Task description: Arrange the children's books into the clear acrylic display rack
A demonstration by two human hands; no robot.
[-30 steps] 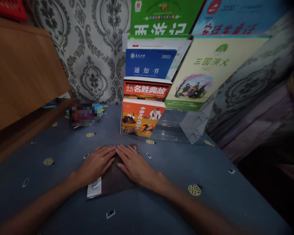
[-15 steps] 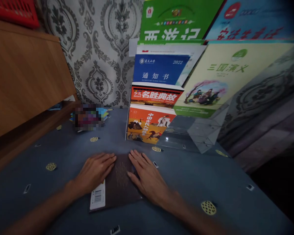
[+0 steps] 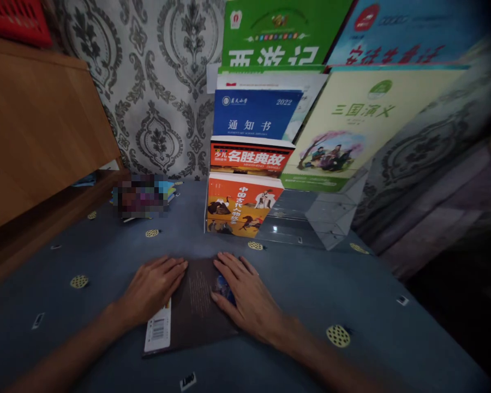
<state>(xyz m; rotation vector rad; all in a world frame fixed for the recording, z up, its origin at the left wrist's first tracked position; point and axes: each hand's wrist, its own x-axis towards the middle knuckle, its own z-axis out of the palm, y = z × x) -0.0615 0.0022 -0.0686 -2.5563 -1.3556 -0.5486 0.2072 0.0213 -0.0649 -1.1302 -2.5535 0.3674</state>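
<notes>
A dark brown book (image 3: 192, 322) lies flat on the blue patterned cloth, with a white barcode strip at its lower left corner and a small blue picture at its right. Resting on its left side is my left hand (image 3: 156, 286), palm down with the fingers stretched forward. My right hand (image 3: 245, 297) lies flat across the right side, its fingers extended and the thumb apart from them. Both hands cover parts of the book's edges. Neither hand grips it.
Beyond the hands stands a clear tiered rack (image 3: 331, 218) with several books, among them an orange book (image 3: 245, 207), a blue booklet (image 3: 253, 114) and a pale green book (image 3: 352, 125). A pixelated stack (image 3: 145, 196) lies back left, near a wooden cabinet (image 3: 41, 120). Patterned wallpaper is behind.
The camera view has shifted slightly, so the rack sits further left in the picture. More of the book's blue picture shows beside my right thumb. Both hands stay flat on the book.
</notes>
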